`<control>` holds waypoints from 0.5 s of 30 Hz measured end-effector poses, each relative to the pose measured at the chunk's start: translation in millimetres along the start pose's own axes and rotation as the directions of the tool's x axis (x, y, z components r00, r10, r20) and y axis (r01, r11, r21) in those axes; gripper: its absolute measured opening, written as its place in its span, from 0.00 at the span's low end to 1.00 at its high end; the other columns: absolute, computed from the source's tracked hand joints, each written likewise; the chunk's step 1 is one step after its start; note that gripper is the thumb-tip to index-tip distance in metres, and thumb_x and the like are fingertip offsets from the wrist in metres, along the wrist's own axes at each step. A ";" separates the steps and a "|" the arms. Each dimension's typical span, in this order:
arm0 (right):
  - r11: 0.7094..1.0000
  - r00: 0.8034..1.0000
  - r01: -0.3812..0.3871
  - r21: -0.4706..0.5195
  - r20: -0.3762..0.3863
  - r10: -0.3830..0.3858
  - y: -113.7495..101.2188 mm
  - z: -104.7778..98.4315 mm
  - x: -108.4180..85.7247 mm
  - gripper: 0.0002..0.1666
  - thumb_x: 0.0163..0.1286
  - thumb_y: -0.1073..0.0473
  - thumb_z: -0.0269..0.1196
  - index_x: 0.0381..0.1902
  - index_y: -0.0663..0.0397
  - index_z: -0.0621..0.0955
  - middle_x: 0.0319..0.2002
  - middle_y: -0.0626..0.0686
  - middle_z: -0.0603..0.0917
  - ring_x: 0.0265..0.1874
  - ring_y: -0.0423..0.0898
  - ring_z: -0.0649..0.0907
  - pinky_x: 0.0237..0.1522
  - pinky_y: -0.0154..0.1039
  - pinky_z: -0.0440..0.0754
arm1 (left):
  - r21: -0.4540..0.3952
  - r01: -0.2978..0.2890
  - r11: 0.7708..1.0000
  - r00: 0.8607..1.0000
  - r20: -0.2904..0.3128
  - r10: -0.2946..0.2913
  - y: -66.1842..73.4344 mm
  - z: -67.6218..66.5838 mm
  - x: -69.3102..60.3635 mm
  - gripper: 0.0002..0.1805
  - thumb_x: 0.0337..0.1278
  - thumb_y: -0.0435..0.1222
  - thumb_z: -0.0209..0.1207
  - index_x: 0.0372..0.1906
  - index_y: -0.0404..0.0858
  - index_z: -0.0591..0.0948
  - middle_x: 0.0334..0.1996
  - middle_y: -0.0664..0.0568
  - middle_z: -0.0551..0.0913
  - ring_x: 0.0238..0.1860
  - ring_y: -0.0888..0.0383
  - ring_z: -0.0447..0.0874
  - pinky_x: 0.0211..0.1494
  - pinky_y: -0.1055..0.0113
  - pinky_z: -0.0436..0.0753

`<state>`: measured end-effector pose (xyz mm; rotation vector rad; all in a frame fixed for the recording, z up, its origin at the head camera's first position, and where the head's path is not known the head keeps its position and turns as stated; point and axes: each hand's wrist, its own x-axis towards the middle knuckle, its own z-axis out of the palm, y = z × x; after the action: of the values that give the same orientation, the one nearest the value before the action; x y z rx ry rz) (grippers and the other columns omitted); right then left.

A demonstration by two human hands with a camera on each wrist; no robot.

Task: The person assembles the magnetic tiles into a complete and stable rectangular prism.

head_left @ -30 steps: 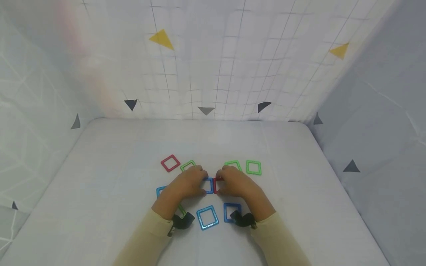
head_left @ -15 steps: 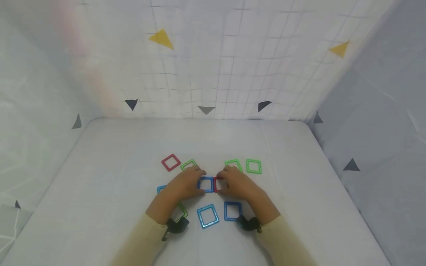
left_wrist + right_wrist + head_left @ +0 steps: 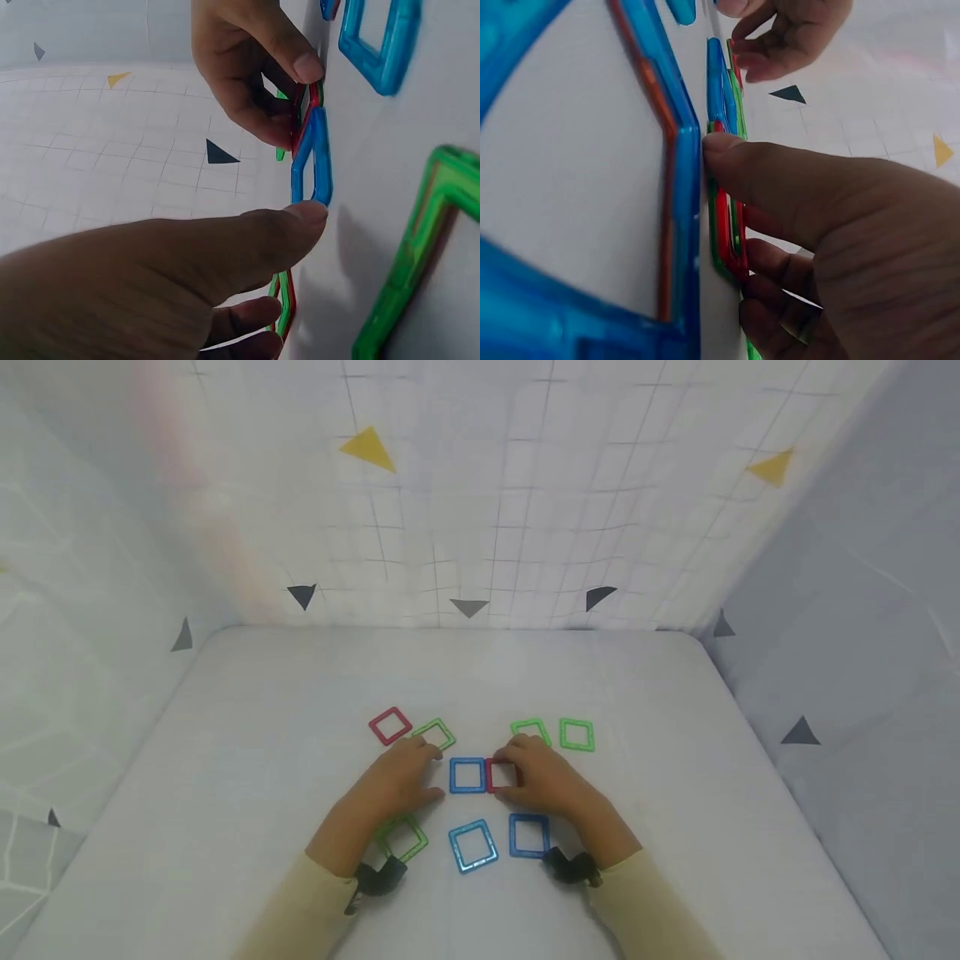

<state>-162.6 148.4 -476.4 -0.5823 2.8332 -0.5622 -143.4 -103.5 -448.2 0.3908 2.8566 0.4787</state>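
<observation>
- Right hand [image 3: 546, 779] pinches the red frame [image 3: 490, 775], perhaps to steady it against the blue frame [image 3: 468, 790], roughly midway between the desk's [image 3: 480, 668] side edges.
- Left hand [image 3: 397, 779], fingers apart, holds nothing.

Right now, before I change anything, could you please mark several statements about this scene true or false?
1. The right hand's grip holds a red square plastic frame. True.
2. That frame touches a blue square plastic frame. True.
3. The left hand's grip holds the blue frame. False: it holds nothing.
4. The head view's rightmost frame is red. False: it is a green square plastic frame.
5. In that view, the right hand's grip partly hides another green square plastic frame. True.
</observation>
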 end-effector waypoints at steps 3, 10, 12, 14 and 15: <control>1.000 1.000 0.017 0.017 -0.002 -0.016 1.3 -1.1 -0.6 0.31 0.55 0.43 0.75 0.58 0.36 0.81 0.48 0.40 0.78 0.44 0.38 0.75 0.49 0.35 0.83 | -0.008 0.015 1.000 1.000 -0.008 -0.015 -4.9 0.1 -2.8 0.32 0.49 0.48 0.74 0.61 0.47 0.78 0.49 0.55 0.79 0.51 0.58 0.76 0.59 0.59 0.81; 0.999 1.000 0.021 0.028 0.005 -0.021 0.4 -2.5 -2.1 0.30 0.56 0.45 0.75 0.57 0.38 0.81 0.47 0.41 0.78 0.44 0.38 0.75 0.49 0.34 0.83 | -0.016 0.073 0.997 0.997 0.021 -0.073 -18.6 -4.2 -11.1 0.33 0.46 0.48 0.76 0.60 0.47 0.79 0.49 0.56 0.79 0.49 0.58 0.75 0.59 0.58 0.81; 0.999 1.000 0.022 0.027 0.005 -0.022 1.0 -2.3 -1.7 0.31 0.56 0.45 0.75 0.57 0.38 0.81 0.48 0.41 0.78 0.44 0.38 0.75 0.49 0.35 0.83 | -0.010 0.089 0.996 0.995 0.038 -0.088 -22.1 -6.6 -13.1 0.34 0.45 0.48 0.76 0.60 0.46 0.79 0.50 0.55 0.79 0.50 0.56 0.75 0.61 0.56 0.81; 1.000 1.000 0.019 0.024 0.005 -0.019 1.5 -2.7 -1.2 0.31 0.56 0.44 0.75 0.58 0.38 0.81 0.48 0.41 0.78 0.45 0.38 0.75 0.49 0.35 0.83 | 0.000 0.103 0.995 0.993 0.052 -0.103 -25.1 -9.2 -14.7 0.34 0.44 0.48 0.76 0.59 0.45 0.79 0.50 0.54 0.80 0.52 0.55 0.76 0.62 0.54 0.80; 1.000 1.000 0.015 0.019 0.006 -0.015 1.7 -3.0 -0.9 0.31 0.56 0.44 0.75 0.58 0.38 0.81 0.48 0.41 0.78 0.45 0.38 0.75 0.50 0.35 0.83 | 0.006 0.108 0.994 0.993 0.055 -0.108 -26.5 -10.0 -15.0 0.34 0.44 0.48 0.76 0.59 0.45 0.79 0.51 0.54 0.80 0.52 0.54 0.76 0.62 0.53 0.80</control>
<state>-163.1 151.3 -474.3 -0.6015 2.8170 -0.5891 -137.8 -134.9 -445.6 0.2445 2.8070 0.4356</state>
